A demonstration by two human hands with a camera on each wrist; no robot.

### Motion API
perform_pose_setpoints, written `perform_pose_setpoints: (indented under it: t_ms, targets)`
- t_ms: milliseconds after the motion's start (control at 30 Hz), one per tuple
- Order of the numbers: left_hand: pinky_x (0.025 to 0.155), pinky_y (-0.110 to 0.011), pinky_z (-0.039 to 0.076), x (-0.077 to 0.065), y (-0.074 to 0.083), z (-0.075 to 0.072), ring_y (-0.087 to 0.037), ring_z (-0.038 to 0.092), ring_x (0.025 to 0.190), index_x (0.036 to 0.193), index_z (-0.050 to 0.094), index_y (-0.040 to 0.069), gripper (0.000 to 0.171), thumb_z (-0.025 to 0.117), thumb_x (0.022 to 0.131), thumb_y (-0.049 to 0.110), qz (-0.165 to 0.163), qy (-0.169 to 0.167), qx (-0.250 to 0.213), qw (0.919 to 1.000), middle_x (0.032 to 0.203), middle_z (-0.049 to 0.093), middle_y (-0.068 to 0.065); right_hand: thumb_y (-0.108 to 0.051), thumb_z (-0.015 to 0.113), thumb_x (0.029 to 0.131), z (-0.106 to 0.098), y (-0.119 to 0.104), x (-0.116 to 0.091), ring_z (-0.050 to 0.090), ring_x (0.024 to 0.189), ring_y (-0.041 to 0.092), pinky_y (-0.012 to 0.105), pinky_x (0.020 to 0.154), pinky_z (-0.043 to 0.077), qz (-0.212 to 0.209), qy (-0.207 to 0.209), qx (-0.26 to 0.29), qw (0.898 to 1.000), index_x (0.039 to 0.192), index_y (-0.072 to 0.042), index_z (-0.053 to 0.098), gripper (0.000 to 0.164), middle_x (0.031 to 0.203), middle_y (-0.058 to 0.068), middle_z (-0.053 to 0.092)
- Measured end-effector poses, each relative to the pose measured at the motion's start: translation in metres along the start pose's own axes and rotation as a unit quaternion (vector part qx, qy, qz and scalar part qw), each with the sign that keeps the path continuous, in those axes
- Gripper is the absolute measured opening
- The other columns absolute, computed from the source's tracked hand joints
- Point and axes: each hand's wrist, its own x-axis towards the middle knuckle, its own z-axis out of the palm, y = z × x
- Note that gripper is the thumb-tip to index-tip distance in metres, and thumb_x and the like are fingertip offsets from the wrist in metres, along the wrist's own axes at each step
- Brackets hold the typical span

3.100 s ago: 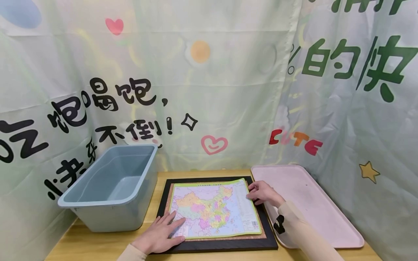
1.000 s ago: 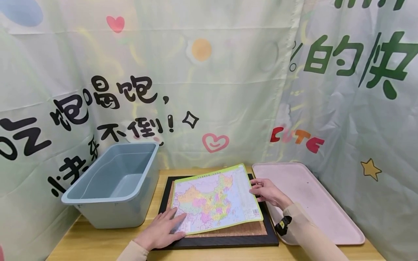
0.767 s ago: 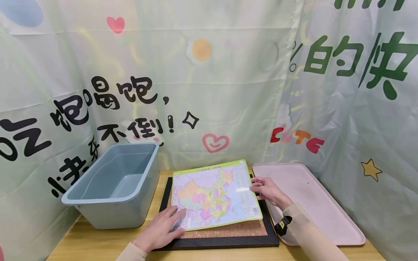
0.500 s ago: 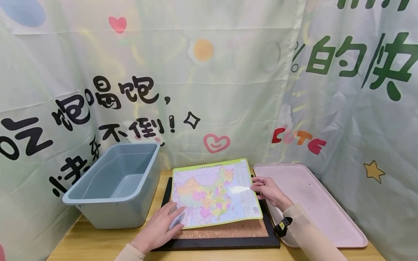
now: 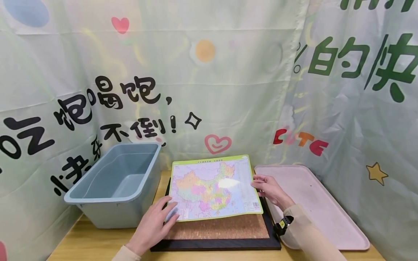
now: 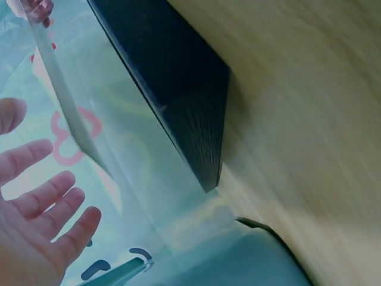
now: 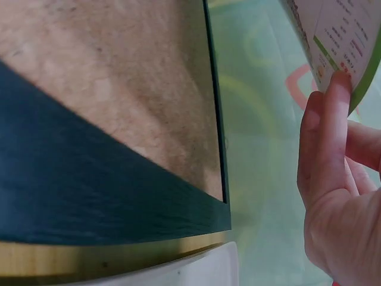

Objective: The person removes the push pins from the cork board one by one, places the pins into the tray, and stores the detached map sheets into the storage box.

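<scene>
A colourful map sheet (image 5: 213,188) with a green border is lifted off a cork board (image 5: 225,227) in a black frame (image 5: 215,245) and tilts up toward me. My right hand (image 5: 258,183) pinches the sheet's right edge, thumb on its printed face (image 7: 333,119). My left hand (image 5: 167,214) lies with straight fingers at the sheet's lower left corner, which rests on the board. In the left wrist view those fingers (image 6: 41,208) are spread beside the sheet's thin edge (image 6: 62,101). The map (image 7: 342,36) hangs above the bare cork (image 7: 107,77).
An empty blue-grey plastic bin (image 5: 114,181) stands left of the frame. A flat pink tray (image 5: 313,203) lies to the right. All sit on a wooden table (image 5: 91,243) hemmed in by printed cloth hangings (image 5: 209,90). A dark watch (image 5: 283,224) is on my right wrist.
The map went from lying flat on the cork board to raised and tilted up. Its near edge slid back, baring a strip of cork. Both hands stayed at its edges.
</scene>
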Motion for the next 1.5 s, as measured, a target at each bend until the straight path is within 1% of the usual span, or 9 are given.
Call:
perform_pose_setpoints:
  t_ms: [233, 400, 533, 700, 1067, 1167, 1267, 1400, 1500]
  targets:
    - [0.075, -0.037, 0.056, 0.000, 0.004, -0.012, -0.019, 0.064, 0.097, 0.102, 0.075, 0.013, 0.018, 0.078, 0.084, 0.018, -0.052, 0.081, -0.016, 0.9953, 0.107, 0.067, -0.004, -0.005, 0.058, 0.097, 0.002, -0.010, 0.001, 0.068, 0.080, 0.007, 0.023, 0.062, 0.055, 0.000, -0.004, 0.029, 1.000, 0.143, 0.011, 0.035, 0.054, 0.093, -0.006, 0.071]
    - [0.075, -0.032, 0.056, 0.002, 0.007, -0.021, -0.017, 0.064, 0.095, 0.094, 0.076, 0.007, 0.019, 0.082, 0.077, 0.006, -0.047, 0.141, -0.026, 0.9886, 0.103, 0.067, -0.006, -0.007, 0.058, 0.098, 0.005, -0.020, 0.000, 0.068, 0.082, 0.006, 0.023, 0.064, 0.054, -0.003, -0.003, 0.035, 0.999, 0.146, 0.010, 0.032, 0.058, 0.094, -0.007, 0.071]
    - [0.078, -0.017, 0.051, 0.003, 0.009, -0.029, -0.019, 0.063, 0.093, 0.094, 0.077, 0.002, 0.022, 0.082, 0.073, -0.002, -0.035, 0.184, -0.048, 0.9810, 0.103, 0.067, -0.009, -0.009, 0.059, 0.098, 0.007, -0.026, 0.000, 0.068, 0.082, 0.007, 0.023, 0.063, 0.053, -0.002, -0.003, 0.039, 0.999, 0.147, 0.009, 0.032, 0.059, 0.095, -0.007, 0.071]
    - [0.086, -0.007, 0.044, 0.005, 0.007, -0.043, -0.022, 0.063, 0.095, 0.097, 0.076, -0.002, 0.022, 0.078, 0.075, -0.003, -0.027, 0.201, -0.062, 0.9773, 0.106, 0.066, -0.012, -0.009, 0.059, 0.098, 0.013, -0.035, 0.002, 0.069, 0.084, 0.009, 0.025, 0.066, 0.055, -0.011, -0.014, 0.041, 0.999, 0.146, 0.009, 0.033, 0.057, 0.100, -0.003, 0.071]
    - [0.079, -0.017, 0.047, 0.005, -0.014, -0.066, -0.026, 0.064, 0.094, 0.096, 0.075, -0.005, 0.018, 0.076, 0.079, -0.001, -0.036, 0.226, -0.043, 0.9726, 0.105, 0.068, -0.015, -0.008, 0.059, 0.098, 0.040, -0.061, 0.008, 0.070, 0.082, 0.010, 0.025, 0.065, 0.056, -0.031, -0.024, 0.068, 0.997, 0.143, 0.007, 0.039, 0.052, 0.098, -0.004, 0.072]
    - [0.074, -0.023, 0.047, 0.006, -0.019, -0.071, -0.026, 0.064, 0.090, 0.094, 0.075, -0.005, 0.017, 0.074, 0.078, -0.002, -0.023, 0.259, -0.038, 0.9649, 0.102, 0.069, -0.015, -0.007, 0.058, 0.098, 0.048, -0.068, 0.010, 0.071, 0.082, 0.011, 0.026, 0.065, 0.056, -0.033, -0.030, 0.075, 0.996, 0.144, 0.007, 0.040, 0.051, 0.099, -0.002, 0.072]
    - [0.072, -0.025, 0.045, 0.008, -0.022, -0.074, -0.028, 0.062, 0.088, 0.091, 0.075, -0.006, 0.016, 0.068, 0.085, 0.007, -0.007, 0.301, -0.038, 0.9530, 0.098, 0.069, -0.016, -0.007, 0.058, 0.098, 0.055, -0.075, 0.013, 0.071, 0.082, 0.012, 0.026, 0.065, 0.057, -0.035, -0.030, 0.081, 0.996, 0.143, 0.006, 0.041, 0.050, 0.099, -0.002, 0.072]
    - [0.070, -0.026, 0.041, 0.011, -0.023, -0.079, -0.031, 0.058, 0.082, 0.088, 0.075, -0.006, 0.037, 0.058, 0.096, 0.025, 0.008, 0.350, -0.031, 0.9364, 0.093, 0.069, -0.017, -0.004, 0.057, 0.098, 0.060, -0.082, 0.018, 0.071, 0.081, 0.011, 0.026, 0.065, 0.056, -0.033, -0.023, 0.092, 0.995, 0.141, 0.005, 0.044, 0.046, 0.097, -0.003, 0.073]
    - [0.069, -0.027, 0.039, 0.012, -0.021, -0.082, -0.031, 0.056, 0.077, 0.085, 0.075, -0.007, 0.041, 0.056, 0.098, 0.028, 0.024, 0.376, -0.028, 0.9259, 0.089, 0.069, -0.018, -0.003, 0.058, 0.097, 0.065, -0.088, 0.022, 0.070, 0.081, 0.011, 0.026, 0.064, 0.056, -0.035, -0.015, 0.092, 0.995, 0.140, 0.005, 0.046, 0.045, 0.096, -0.003, 0.073]
